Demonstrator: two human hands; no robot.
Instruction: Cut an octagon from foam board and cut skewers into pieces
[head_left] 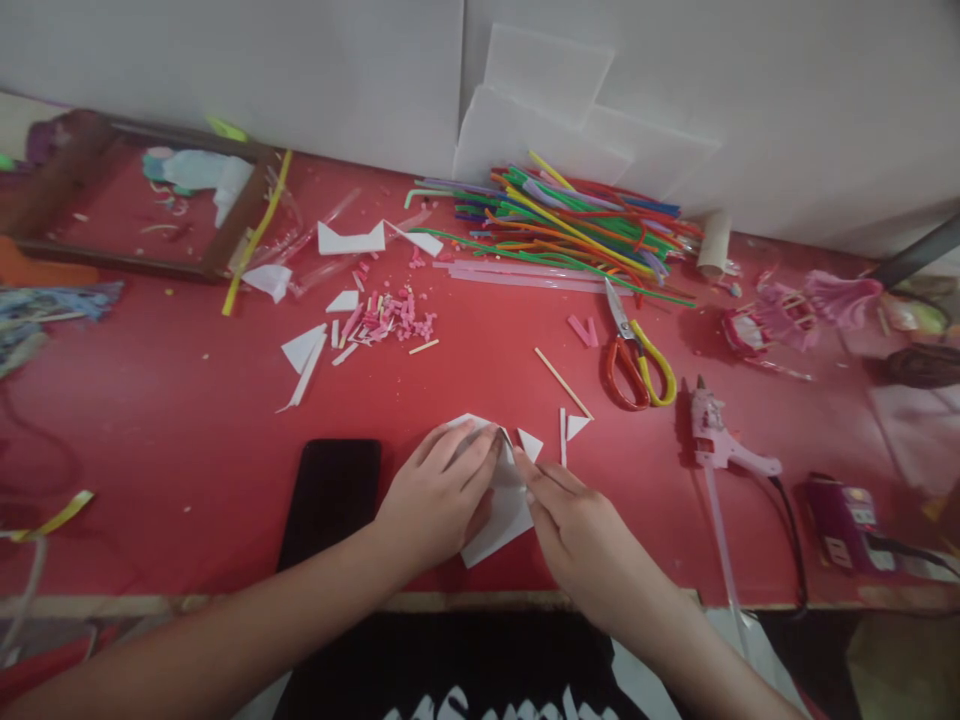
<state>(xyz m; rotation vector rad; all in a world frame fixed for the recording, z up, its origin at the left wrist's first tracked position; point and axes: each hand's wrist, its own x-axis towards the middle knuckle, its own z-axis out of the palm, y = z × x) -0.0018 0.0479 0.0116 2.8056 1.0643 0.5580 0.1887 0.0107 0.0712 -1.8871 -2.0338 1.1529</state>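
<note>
White paper under flat left hand, right hand fingertips pinching its edge.

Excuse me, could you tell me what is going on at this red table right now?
A person presses a white paper piece flat on the red table with both hands: the left hand lies on top of it, the right hand fingers its edge. A black phone lies just left; scissors, a glue gun and coloured straws lie beyond.
</note>
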